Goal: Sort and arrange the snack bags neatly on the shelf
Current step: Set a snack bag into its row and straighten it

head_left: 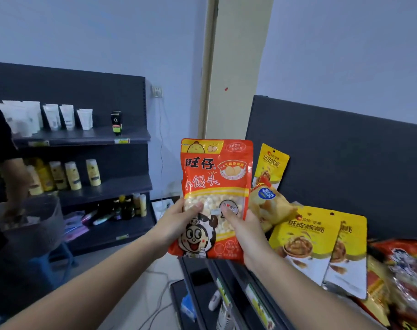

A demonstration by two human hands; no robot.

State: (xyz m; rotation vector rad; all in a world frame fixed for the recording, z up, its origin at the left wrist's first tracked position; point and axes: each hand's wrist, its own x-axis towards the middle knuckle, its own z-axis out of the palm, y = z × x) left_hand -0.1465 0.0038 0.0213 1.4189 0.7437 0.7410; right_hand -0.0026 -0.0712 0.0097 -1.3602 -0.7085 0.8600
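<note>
Dark grey shelf point(345, 167) fills the right of the frame, with loose snack bags piled against its backboard. A second dark shelf unit point(88, 136) stands at left, with white tubes point(67, 116) on its top tier and yellow bottles point(71, 175) below. The red-orange snack bag point(217, 177) is at centre, upright, held in the air in front of the right shelf, not on it. Two yellow walnut bags point(305, 241) overlap at right centre; a third yellow bag point(271, 160) leans on the backboard. My left hand point(176, 222) grips the red-orange bag's lower left edge, thumb on the front. My right hand point(246, 234) grips its lower right edge the same way.
</note>
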